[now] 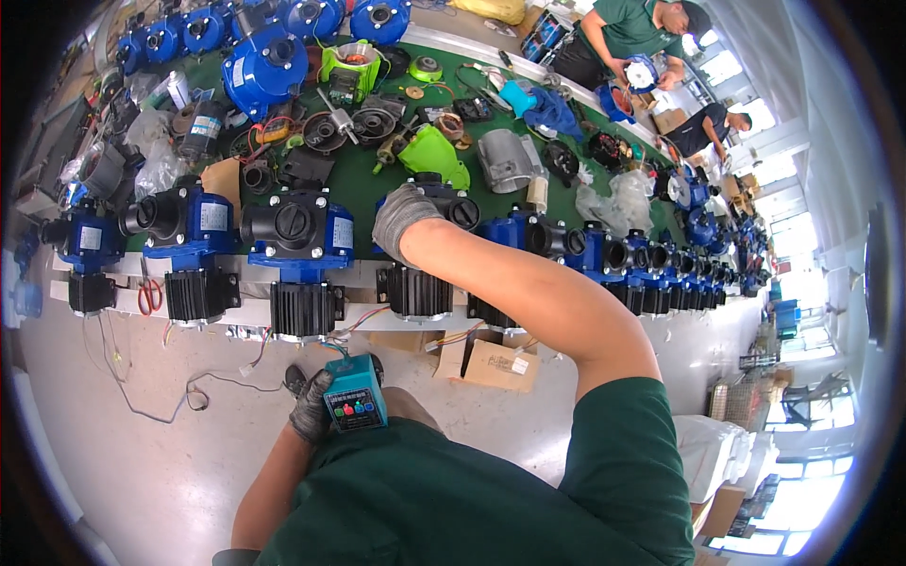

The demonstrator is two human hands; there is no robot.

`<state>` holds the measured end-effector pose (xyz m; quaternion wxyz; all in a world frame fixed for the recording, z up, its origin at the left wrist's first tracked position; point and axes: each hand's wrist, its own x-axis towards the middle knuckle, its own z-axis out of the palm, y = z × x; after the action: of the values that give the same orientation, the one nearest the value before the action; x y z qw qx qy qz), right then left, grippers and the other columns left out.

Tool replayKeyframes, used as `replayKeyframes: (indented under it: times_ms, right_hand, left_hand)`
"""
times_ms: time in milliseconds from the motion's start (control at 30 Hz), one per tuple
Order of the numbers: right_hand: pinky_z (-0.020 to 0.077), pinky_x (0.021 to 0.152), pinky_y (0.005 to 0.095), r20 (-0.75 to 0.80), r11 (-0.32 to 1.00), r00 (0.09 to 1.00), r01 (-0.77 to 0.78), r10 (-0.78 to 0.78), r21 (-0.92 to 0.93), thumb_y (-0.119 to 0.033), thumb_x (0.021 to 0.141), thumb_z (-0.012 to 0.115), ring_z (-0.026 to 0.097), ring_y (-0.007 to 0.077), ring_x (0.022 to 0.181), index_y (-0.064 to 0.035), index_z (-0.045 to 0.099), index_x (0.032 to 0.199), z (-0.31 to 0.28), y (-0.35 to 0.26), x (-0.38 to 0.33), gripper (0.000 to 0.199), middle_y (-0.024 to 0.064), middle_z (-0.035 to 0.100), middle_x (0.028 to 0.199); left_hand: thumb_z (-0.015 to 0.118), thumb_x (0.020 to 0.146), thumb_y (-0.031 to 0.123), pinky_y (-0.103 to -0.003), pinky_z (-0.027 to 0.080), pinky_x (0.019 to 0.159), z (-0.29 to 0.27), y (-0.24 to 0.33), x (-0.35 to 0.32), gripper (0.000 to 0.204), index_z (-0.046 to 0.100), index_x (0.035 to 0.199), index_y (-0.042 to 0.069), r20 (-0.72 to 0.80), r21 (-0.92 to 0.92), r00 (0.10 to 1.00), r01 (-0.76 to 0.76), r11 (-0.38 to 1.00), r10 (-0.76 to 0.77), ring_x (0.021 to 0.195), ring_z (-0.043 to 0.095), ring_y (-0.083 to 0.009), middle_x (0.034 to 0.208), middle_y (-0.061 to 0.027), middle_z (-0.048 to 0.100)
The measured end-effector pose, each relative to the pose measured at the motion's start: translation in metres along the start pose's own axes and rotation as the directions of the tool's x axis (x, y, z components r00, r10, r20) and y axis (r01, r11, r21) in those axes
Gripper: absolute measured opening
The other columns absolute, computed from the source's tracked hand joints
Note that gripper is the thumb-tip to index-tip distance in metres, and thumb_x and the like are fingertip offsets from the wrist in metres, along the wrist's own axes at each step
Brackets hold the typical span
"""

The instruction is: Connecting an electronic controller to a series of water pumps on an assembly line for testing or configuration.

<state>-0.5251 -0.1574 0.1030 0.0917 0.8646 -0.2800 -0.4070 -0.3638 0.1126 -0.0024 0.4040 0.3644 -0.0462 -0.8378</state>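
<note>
My left hand (310,407), in a grey glove, grips a teal handheld control box (355,394) with a row of coloured buttons, low in front of my body. A cable runs from its top. My right hand (404,223), also gloved, is curled against the left side of a blue-and-black pump (444,203) at the bench edge; some of its fingertips are hidden. That pump's black finned motor (415,292) hangs below, partly behind my forearm. To its left stand similar pumps, the nearest a blue pump (300,229) with a round black cap.
More pumps (613,255) line the bench edge to the right. Loose parts, a grey motor housing (508,158) and a lime-green cover (434,157) lie on the green bench top (373,179). Red-handled scissors (150,296) hang at left. Cardboard boxes (498,366) sit below. Two people work beyond.
</note>
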Motion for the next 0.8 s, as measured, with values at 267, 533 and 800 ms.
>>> replayKeyframes:
  times_ms: [267,533,800]
  right_hand:
    - [0.056,0.074,0.0422,-0.005,0.991,0.995,-0.096,0.097,0.095,-0.017,0.078,0.075,0.071,0.0259,0.1,-0.018,0.077,0.108,-0.004,0.013,-0.004,0.031,0.0039,0.075,0.109]
    - [0.0575,0.076,0.044,0.01,0.993,0.998,-0.057,0.056,0.1,-0.015,0.081,0.072,0.071,0.0263,0.102,-0.0168,0.077,0.11,-0.005,0.013,-0.005,0.03,0.0039,0.074,0.112]
    - [0.0578,0.074,0.0433,-0.022,0.993,0.998,-0.056,0.059,0.106,-0.014,0.08,0.07,0.072,0.0278,0.097,-0.0148,0.078,0.106,-0.002,0.013,-0.004,0.027,0.0069,0.075,0.105]
  left_hand:
    - [0.081,0.074,0.051,-0.047,0.049,0.106,-0.005,-0.004,0.002,0.093,0.043,0.143,0.0,-0.001,-0.021,1.0,0.021,1.0,-0.021,0.12,0.059,-0.0337,0.132,-0.019,0.059]
    - [0.081,0.074,0.053,-0.047,0.049,0.105,0.005,0.002,-0.001,0.094,0.044,0.142,-0.001,0.036,0.016,0.999,0.012,1.0,-0.012,0.12,0.059,-0.0334,0.132,-0.0191,0.059]
    - [0.079,0.075,0.054,-0.047,0.049,0.105,0.004,0.002,-0.004,0.093,0.044,0.142,-0.001,0.072,0.036,0.997,0.006,0.999,-0.009,0.121,0.059,-0.0338,0.134,-0.0199,0.058]
